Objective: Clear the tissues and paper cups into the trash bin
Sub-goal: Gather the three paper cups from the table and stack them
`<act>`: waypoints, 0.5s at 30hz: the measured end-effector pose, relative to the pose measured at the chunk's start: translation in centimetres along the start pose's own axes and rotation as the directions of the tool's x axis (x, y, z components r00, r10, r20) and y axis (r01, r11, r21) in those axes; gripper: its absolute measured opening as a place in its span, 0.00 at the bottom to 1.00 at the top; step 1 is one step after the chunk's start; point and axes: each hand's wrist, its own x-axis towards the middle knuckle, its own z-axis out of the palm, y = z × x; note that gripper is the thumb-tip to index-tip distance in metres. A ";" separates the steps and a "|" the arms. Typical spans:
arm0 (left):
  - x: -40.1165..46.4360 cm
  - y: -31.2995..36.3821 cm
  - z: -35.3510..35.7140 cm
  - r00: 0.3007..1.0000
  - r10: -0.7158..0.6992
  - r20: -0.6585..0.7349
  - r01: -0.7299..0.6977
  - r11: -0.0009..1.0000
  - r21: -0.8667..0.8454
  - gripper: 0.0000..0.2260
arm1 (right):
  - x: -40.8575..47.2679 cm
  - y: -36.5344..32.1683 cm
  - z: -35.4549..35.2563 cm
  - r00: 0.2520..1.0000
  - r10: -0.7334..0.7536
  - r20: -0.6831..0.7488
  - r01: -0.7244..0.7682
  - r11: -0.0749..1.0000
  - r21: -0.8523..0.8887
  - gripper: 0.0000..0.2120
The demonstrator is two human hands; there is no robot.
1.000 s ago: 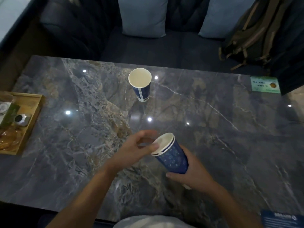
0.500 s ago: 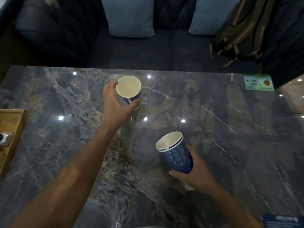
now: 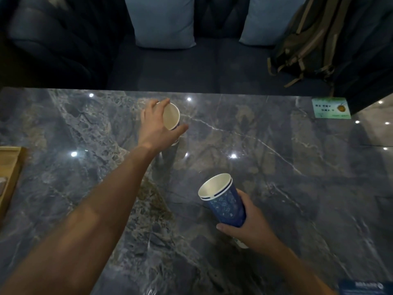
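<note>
A blue paper cup with a white inside (image 3: 171, 117) is near the far middle of the dark marble table (image 3: 287, 177). My left hand (image 3: 158, 126) is wrapped around it, thumb in front and fingers behind, and the cup leans toward me. My right hand (image 3: 251, 228) holds a stack of nested blue paper cups (image 3: 223, 201) tilted to the left above the near part of the table. No tissues and no trash bin are in view.
A wooden tray (image 3: 9, 177) sits at the table's left edge. A green card (image 3: 330, 108) lies at the far right corner. Behind the table is a dark sofa with two light cushions (image 3: 163, 22) and a backpack (image 3: 308, 37).
My left hand left the stacked cups, reached to the far cup and closed on it; the cup now leans. My right hand has kept the stack nearly still.
</note>
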 end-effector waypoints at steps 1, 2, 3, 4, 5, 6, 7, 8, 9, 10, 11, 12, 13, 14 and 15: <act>0.0 0.0 0.1 1.000 0.012 -0.004 -0.012 1.000 -0.006 0.36 | 0.0 0.0 0.0 1.000 0.001 -0.001 -0.001 1.000 -0.005 0.42; -0.1 -0.1 0.2 1.000 0.029 -0.006 -0.029 1.000 -0.002 0.34 | 0.0 0.0 0.0 1.000 0.002 -0.001 -0.002 1.000 -0.011 0.42; -0.3 -0.1 0.2 0.999 0.051 -0.009 -0.051 0.999 0.011 0.33 | 0.0 0.0 0.1 1.000 0.001 0.001 -0.001 1.000 -0.016 0.42; -0.6 -0.2 0.3 0.997 0.071 -0.012 -0.071 0.997 0.027 0.33 | 0.0 0.0 0.0 1.000 -0.002 0.002 0.002 1.000 -0.022 0.42; -0.9 -0.4 0.3 0.996 0.084 -0.014 -0.083 0.996 0.037 0.33 | -0.1 0.0 0.0 1.000 -0.003 0.003 0.003 1.000 -0.028 0.42; -1.1 -0.5 0.3 0.996 0.087 -0.015 -0.086 0.995 0.040 0.33 | -0.2 0.0 0.1 1.000 -0.005 0.001 0.005 0.999 -0.032 0.42; -1.4 -0.7 0.2 0.996 0.083 -0.017 -0.083 0.996 0.035 0.33 | -0.3 0.0 0.1 1.000 -0.007 -0.001 0.007 0.999 -0.035 0.42; -1.5 -0.9 0.1 0.997 0.074 -0.018 -0.073 0.997 0.028 0.33 | -0.4 0.0 0.1 1.000 -0.011 -0.002 0.011 0.999 -0.038 0.42; -1.6 -1.1 -0.1 0.998 0.061 -0.020 -0.061 0.998 0.021 0.33 | -0.5 0.0 0.2 1.000 -0.015 -0.002 0.014 0.999 -0.043 0.42; -1.7 -1.3 -0.3 0.999 0.045 -0.021 -0.045 0.999 0.013 0.34 | -0.6 0.0 0.2 1.000 -0.016 0.000 0.016 0.999 -0.049 0.42; -1.8 -1.4 -0.5 0.999 0.028 -0.021 -0.027 1.000 0.002 0.34 | -0.7 -0.1 0.2 1.000 -0.019 0.002 0.019 0.998 -0.054 0.42; -2.0 -1.6 -0.8 1.000 0.008 -0.022 -0.009 1.000 -0.011 0.34 | -0.9 -0.1 0.3 1.000 -0.023 0.004 0.023 0.998 -0.057 0.42; -2.1 -1.7 -1.0 1.000 -0.013 -0.022 0.012 1.000 -0.026 0.34 | -1.0 -0.1 0.3 1.000 -0.025 0.005 0.025 0.998 -0.060 0.42; -2.3 -1.8 -1.2 0.999 -0.039 -0.021 0.038 0.998 -0.042 0.34 | -1.2 -0.2 0.3 1.000 -0.026 0.007 0.026 0.998 -0.061 0.42; -2.7 -1.9 -1.4 0.997 -0.068 -0.022 0.067 0.996 -0.065 0.34 | -1.3 -0.2 0.3 1.000 -0.025 0.008 0.025 0.998 -0.062 0.42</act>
